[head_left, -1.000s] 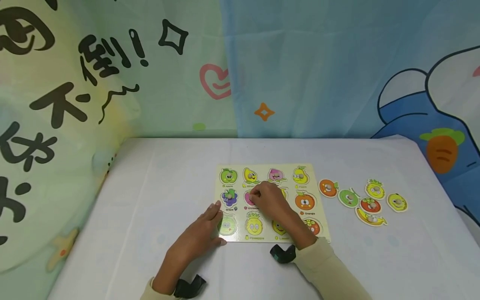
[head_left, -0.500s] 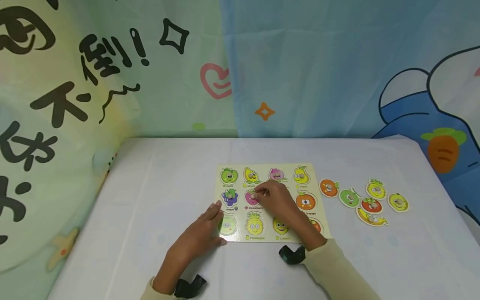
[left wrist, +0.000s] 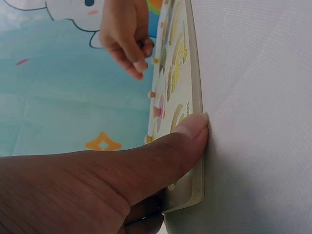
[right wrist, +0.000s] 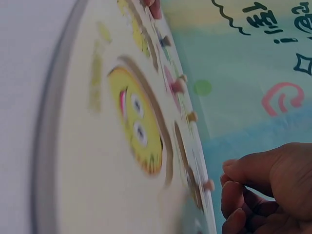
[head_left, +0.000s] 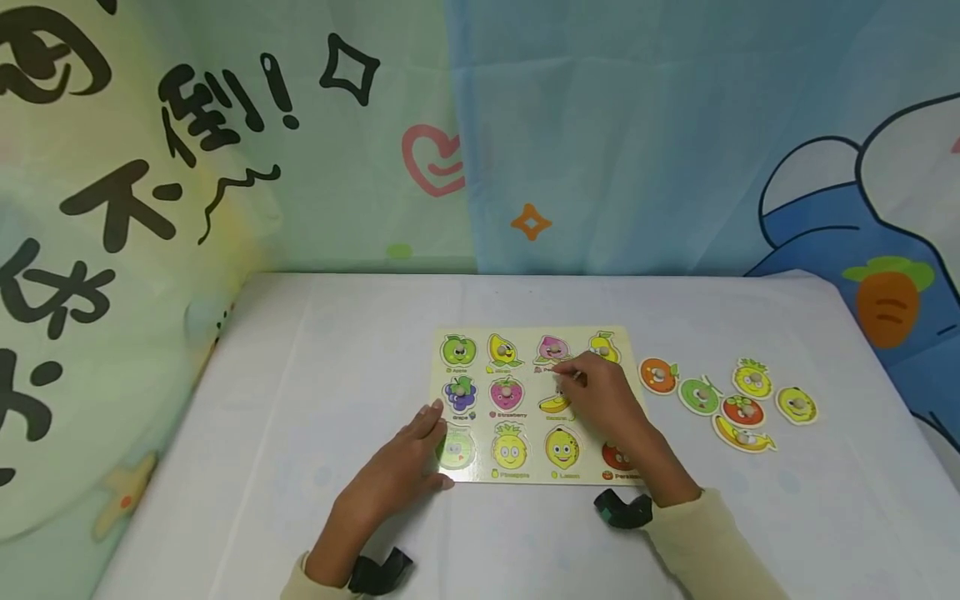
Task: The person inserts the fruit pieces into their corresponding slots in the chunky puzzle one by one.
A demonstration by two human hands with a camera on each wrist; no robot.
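Lying flat, well in from the far edge of the white surface, one puzzle board carries six fitted pieces. Left hand, grip spread, braces its near-left corner; right hand, grip pressed together, hovers by the banana slot. Six loose pieces sit rightward; surface runs wide leftward.

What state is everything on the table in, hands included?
Puzzle board: flat, partly filled
Apple piece: slotted
Mango piece: slotted
Peach piece: slotted
Pear piece: slotted, partly hidden
Grape piece: slotted
Strawberry piece: slotted
Orange piece: loose
Green piece: loose
Pineapple piece: loose
Red piece: loose
Round yellow piece: loose
Banana piece: loose
Left hand: gripping board's corner
Right hand: over board, holding nothing visible
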